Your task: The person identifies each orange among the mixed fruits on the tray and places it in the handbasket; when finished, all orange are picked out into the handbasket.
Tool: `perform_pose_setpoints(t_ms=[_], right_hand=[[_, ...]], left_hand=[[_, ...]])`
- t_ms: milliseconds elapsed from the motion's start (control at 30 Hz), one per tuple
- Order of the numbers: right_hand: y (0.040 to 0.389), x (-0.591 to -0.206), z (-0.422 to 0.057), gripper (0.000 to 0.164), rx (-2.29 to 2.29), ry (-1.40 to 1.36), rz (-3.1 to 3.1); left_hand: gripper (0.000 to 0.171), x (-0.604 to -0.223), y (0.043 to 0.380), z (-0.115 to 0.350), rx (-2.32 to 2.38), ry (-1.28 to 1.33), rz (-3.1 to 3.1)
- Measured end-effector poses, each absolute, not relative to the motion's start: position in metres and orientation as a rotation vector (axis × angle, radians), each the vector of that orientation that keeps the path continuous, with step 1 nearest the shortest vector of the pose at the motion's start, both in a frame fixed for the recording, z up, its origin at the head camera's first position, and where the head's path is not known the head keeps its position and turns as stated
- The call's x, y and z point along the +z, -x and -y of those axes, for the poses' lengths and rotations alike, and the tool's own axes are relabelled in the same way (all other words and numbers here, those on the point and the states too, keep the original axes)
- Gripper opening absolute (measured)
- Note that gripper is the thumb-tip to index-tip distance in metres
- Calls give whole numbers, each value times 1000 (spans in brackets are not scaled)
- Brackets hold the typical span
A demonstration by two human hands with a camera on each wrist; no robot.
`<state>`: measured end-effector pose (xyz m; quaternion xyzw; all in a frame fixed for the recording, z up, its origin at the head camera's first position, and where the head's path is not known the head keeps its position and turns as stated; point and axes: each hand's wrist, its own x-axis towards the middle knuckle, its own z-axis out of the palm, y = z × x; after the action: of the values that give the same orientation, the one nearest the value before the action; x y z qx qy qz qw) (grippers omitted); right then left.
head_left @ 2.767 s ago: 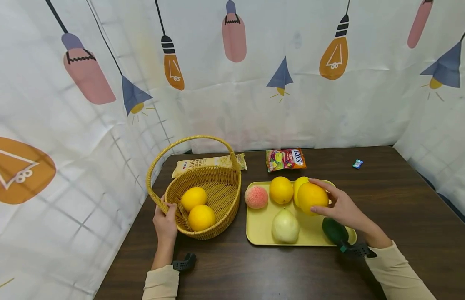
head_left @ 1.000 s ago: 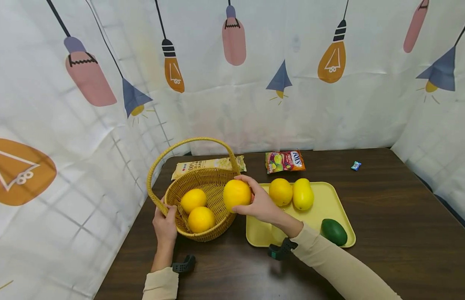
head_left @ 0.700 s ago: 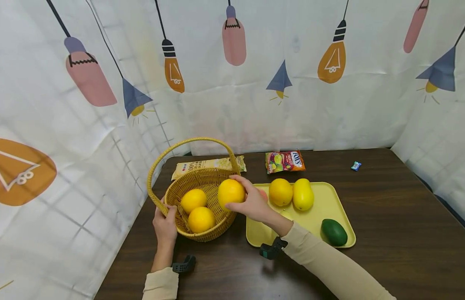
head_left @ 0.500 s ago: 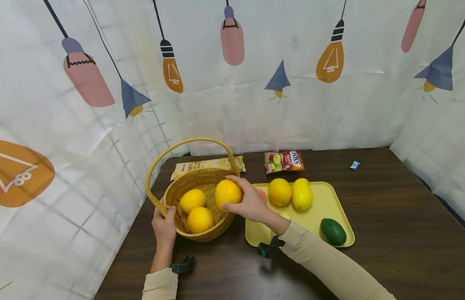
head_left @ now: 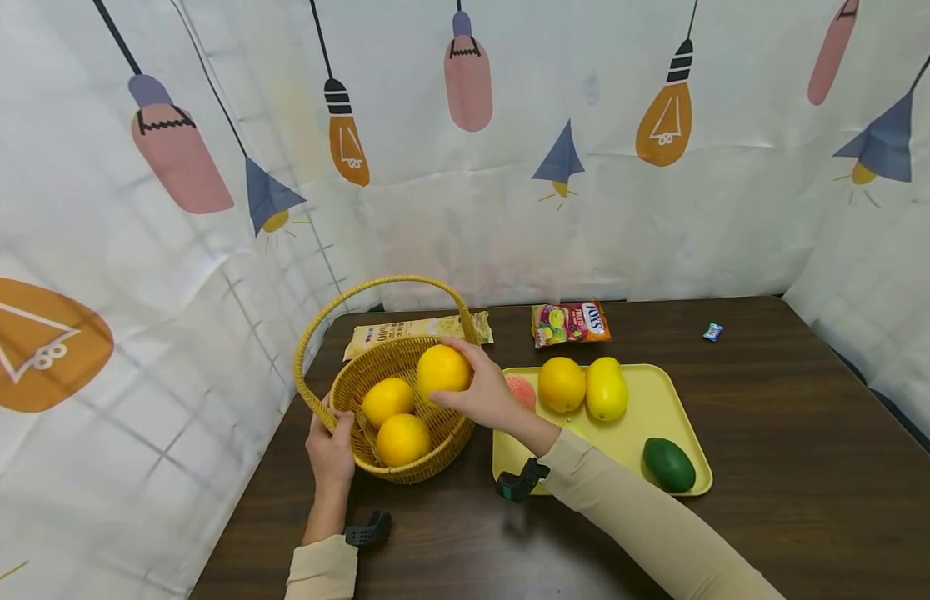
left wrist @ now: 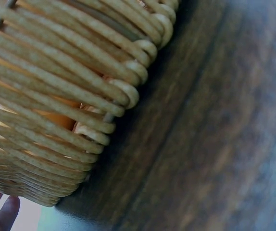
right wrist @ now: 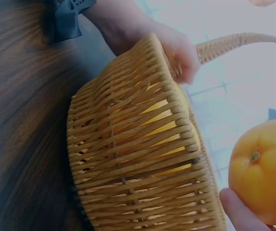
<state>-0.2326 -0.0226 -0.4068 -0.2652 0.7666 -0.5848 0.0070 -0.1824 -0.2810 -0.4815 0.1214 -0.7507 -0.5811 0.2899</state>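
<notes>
A yellow wicker basket [head_left: 453,446] with a tall arched handle stands on the left of the table, two oranges [head_left: 403,440] lying inside. My left hand [head_left: 332,454] grips the basket's left rim at the foot of the handle. Over the basket's right side, my right hand [head_left: 480,387] holds another orange [head_left: 443,372] between thumb and fingers. In the right wrist view this orange [right wrist: 263,168] shows its stem end, above the rim and apart from it. The left wrist view has the woven wall [left wrist: 56,91] close up, with fingertips [left wrist: 6,214] at the lower left corner.
Right of the basket, a yellow tray [head_left: 663,400] bears a pink peach [head_left: 521,390], an orange [head_left: 562,384], a yellow pear-shaped fruit [head_left: 607,389] and a green avocado-like fruit [head_left: 668,465]. Behind lie a cream packet [head_left: 393,330], a candy bag [head_left: 570,323] and a small blue wrapper [head_left: 712,332].
My right hand has carried the orange from above the tray leftward, over the basket's right rim and into the space above its inside. My left hand stays on the rim.
</notes>
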Motion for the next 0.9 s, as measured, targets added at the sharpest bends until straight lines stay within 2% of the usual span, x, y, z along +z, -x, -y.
perform_pose_setpoints(t_ms=[100,433,900], right_hand=[[239,-410,29,79,-1804,793,-2373],[255,-418,48,81,-1585,805,-2541],[268,-419,72,83,-1535,613,-2490]], left_hand=[[17,-482,182,281,-1551,-320,1995],[25,-479,183,280,-1528,-342,2026],[18,-480,182,279,-1495,-329,2024]])
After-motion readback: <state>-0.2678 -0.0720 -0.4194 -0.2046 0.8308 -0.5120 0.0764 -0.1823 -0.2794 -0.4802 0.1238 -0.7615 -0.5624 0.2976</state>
